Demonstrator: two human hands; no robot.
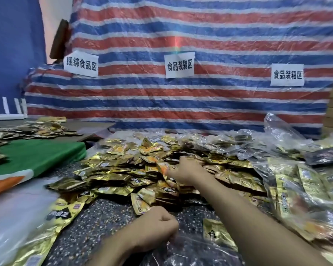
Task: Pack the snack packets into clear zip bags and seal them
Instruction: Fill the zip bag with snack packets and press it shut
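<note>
A big heap of small gold snack packets [123, 169] lies across the speckled table [104, 217]. My right hand [184, 170] reaches far into the middle of the heap, its fingers curled round a few packets there; the fingertips are buried among them. Close to me, my left hand [158, 221] is a fist that grips the edge of a clear zip bag [192, 252] lying flat at the bottom. One gold packet [217, 233] lies in that bag.
Filled clear bags [306, 189] pile up on the right, with loose plastic [277, 131] behind them. A green, white and orange cloth [37, 158] covers the left. Large gold wrappers [46, 237] lie at lower left. A striped tarp [181, 35] with paper labels hangs behind.
</note>
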